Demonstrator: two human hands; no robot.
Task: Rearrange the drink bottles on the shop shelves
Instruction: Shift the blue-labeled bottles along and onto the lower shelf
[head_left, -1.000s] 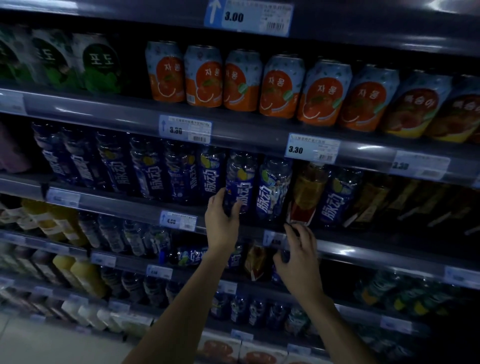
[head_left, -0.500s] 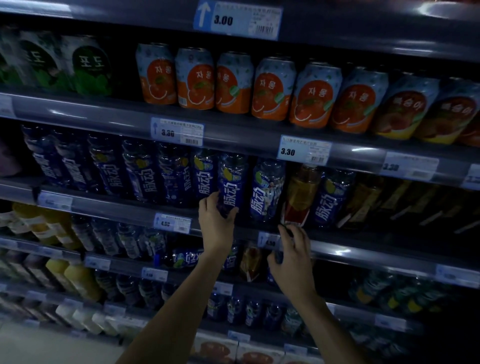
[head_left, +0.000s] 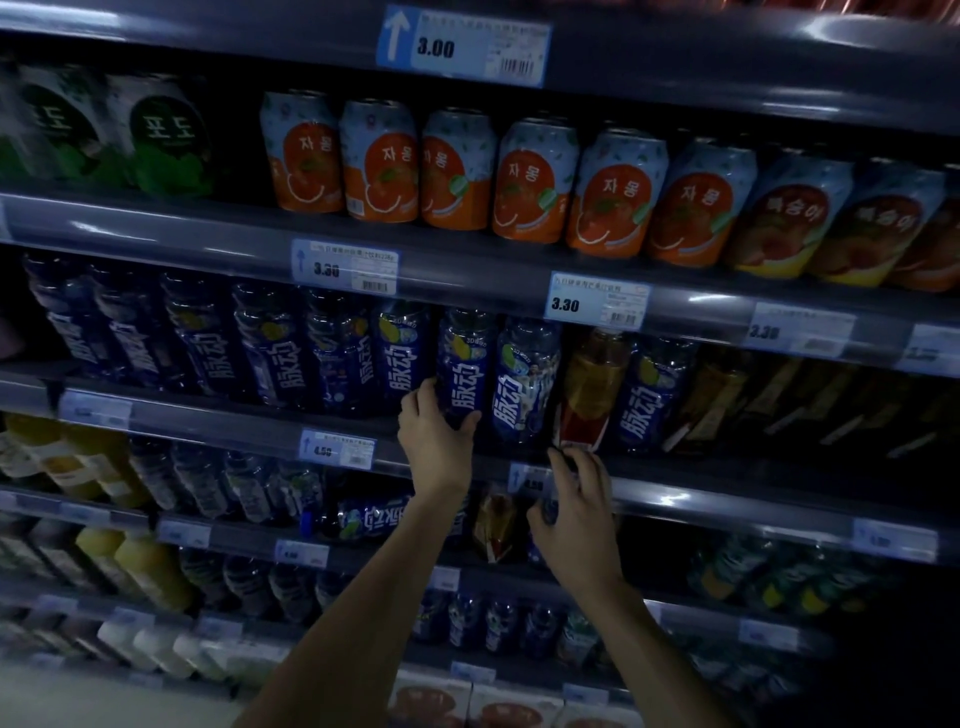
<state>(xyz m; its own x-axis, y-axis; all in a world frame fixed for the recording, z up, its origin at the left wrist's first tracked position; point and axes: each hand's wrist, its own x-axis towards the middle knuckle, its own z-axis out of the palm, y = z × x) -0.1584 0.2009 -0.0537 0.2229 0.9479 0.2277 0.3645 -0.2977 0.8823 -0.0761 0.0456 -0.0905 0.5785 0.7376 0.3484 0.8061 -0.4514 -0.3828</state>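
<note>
Several dim shop shelves (head_left: 467, 280) — blue bottles (head_left: 332, 348) under orange cans (head_left: 457, 171).

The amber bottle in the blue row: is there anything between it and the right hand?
Nothing visible. The right hand hovers just below the amber bottle, fingertips at its red base. Blue bottles flank it on both sides, not in front.

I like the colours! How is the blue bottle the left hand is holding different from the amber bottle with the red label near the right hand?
The blue plastic bottle wears a dark blue wrap with big white characters; the amber bottle shows golden drink above a red label. The left hand grips the blue bottle's base; the right hand sits just under the amber bottle, contact unclear. Both stand on the same shelf.
</note>
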